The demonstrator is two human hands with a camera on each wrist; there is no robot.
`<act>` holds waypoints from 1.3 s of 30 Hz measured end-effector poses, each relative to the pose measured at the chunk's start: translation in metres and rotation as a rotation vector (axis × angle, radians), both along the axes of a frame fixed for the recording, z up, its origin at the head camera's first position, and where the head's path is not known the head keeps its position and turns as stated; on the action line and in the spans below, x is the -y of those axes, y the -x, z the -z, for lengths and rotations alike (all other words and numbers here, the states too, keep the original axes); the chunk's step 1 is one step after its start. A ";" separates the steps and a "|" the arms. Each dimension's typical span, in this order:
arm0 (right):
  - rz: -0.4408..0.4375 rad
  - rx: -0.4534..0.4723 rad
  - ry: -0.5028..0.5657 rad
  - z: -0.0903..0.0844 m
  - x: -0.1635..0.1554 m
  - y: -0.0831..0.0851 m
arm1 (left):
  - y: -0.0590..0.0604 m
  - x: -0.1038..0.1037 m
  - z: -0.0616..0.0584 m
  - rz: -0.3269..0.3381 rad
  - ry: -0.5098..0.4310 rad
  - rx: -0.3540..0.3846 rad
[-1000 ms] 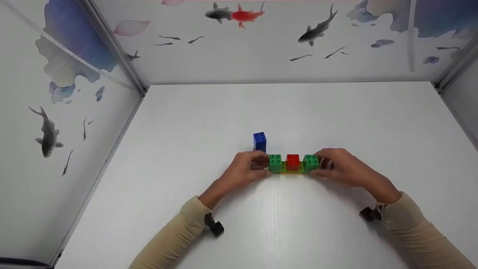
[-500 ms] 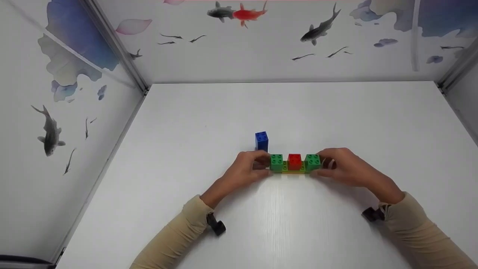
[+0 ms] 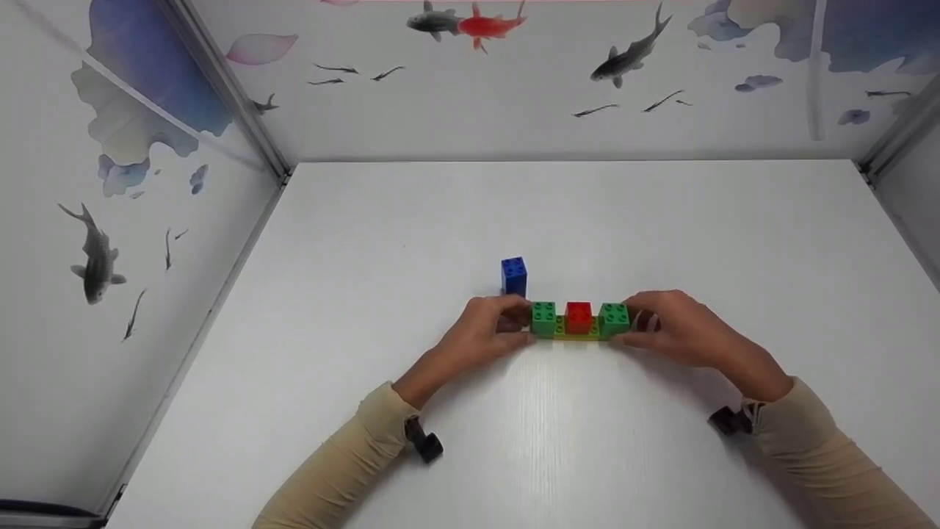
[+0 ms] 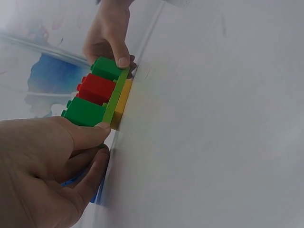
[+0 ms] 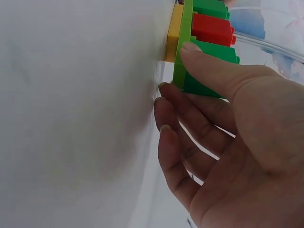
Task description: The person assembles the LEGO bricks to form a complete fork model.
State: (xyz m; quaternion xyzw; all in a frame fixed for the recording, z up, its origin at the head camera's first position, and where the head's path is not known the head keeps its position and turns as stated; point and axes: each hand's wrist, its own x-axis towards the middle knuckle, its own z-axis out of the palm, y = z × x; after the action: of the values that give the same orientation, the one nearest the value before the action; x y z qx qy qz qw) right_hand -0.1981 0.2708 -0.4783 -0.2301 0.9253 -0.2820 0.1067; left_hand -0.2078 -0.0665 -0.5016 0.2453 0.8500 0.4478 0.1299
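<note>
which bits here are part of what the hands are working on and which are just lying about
In hand: brick assembly of two green bricks, a red brick, a green plate and a yellow base, gripped by left hand and right hand.

Lying about: blue brick, standing apart behind.

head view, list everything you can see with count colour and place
green blocks: 2, green, at the two ends of the row, on the flat green piece
red block: 1, red, between the green blocks
flat green piece: 1, green, under the three blocks
yellow piece: 1, yellow, lowest layer, on the table
blue block: 1, blue, behind the row's left end
table: 1, white
walls: white, fish pictures
left hand: grips left end
right hand: grips right end
</note>
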 end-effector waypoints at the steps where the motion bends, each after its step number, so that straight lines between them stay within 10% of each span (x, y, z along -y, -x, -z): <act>1: 0.003 -0.003 -0.008 0.000 0.001 0.000 | 0.000 0.000 0.000 0.002 0.002 -0.004; 26: -0.027 0.007 0.061 0.008 -0.004 0.006 | 0.000 0.000 0.003 -0.013 -0.047 -0.003; 39: -0.039 -0.115 0.184 0.007 -0.015 0.010 | -0.002 0.000 -0.012 -0.062 -0.081 -0.119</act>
State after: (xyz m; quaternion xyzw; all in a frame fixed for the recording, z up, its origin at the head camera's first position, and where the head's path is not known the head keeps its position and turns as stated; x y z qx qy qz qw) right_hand -0.2083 0.2862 -0.4854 -0.2725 0.8955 -0.3498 0.0372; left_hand -0.2060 -0.0664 -0.4896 0.2500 0.8445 0.4703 0.0551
